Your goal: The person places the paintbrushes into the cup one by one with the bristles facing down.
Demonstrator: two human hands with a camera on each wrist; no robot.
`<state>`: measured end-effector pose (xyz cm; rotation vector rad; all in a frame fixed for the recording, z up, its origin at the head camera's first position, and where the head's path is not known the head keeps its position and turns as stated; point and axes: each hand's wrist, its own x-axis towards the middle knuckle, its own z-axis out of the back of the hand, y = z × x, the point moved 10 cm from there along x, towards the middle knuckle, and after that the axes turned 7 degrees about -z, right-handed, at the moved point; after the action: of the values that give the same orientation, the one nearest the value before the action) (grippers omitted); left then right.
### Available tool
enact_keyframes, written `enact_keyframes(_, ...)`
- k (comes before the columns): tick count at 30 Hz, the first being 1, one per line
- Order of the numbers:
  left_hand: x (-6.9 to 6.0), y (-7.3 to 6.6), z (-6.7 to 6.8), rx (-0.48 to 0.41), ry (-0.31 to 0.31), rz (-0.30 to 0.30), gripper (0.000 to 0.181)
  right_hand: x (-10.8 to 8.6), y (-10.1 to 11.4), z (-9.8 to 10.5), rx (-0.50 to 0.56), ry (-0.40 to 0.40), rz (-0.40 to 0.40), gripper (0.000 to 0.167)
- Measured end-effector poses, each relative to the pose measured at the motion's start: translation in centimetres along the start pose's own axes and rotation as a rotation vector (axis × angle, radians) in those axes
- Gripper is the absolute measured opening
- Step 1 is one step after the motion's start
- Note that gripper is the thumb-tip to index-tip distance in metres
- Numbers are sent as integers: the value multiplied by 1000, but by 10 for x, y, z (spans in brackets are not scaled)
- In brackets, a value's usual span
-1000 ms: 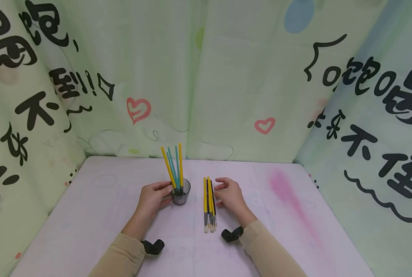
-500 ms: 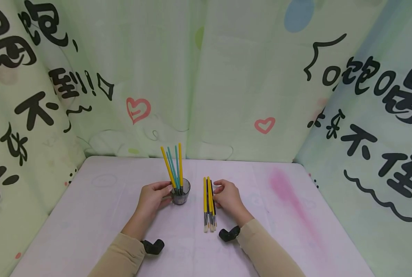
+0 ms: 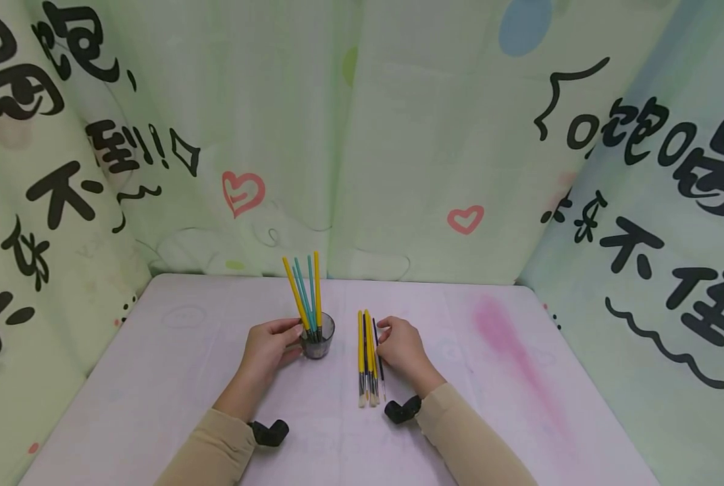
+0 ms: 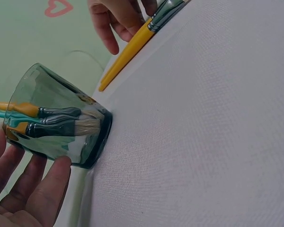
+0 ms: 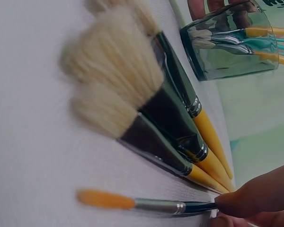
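Note:
My left hand [image 3: 263,349] holds a clear greyish-green glass [image 3: 317,348] by its left side, thumb and fingers against the wall. Several paintbrushes [image 4: 61,126] with yellow and teal handles stand in this glass, bristles down. Between its thumb and fingers, my right hand [image 3: 402,345] pinches a slim dark-handled paintbrush [image 5: 158,205] with orange bristles and a silver ferrule. Just left of that brush lies a row of several flat brushes [image 3: 361,351], most with yellow handles, pale bristles toward the person. Part of the slim brush's handle is hidden by the right hand.
A pale pinkish-white table [image 3: 204,378] bears everything, with a pink smear [image 3: 508,337] at the right. Green printed curtains [image 3: 398,135] with black characters and hearts enclose its back and sides. Black camera mounts [image 3: 269,433] sit at both wrists.
My right hand has moved slightly left to the row and taken hold of the slim dark brush, which now lies a little apart to the right. My left hand and the glass stay put.

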<state>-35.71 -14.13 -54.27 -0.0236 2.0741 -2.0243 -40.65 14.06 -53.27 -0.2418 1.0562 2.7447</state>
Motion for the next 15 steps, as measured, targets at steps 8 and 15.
enact_keyframes(8,0,1,0,-8,-4,14,31,0,3,3,-112,-36,7,41)
enact_keyframes(15,-1,1,-1,-12,-5,21,31,0,3,2,-157,-59,4,41)
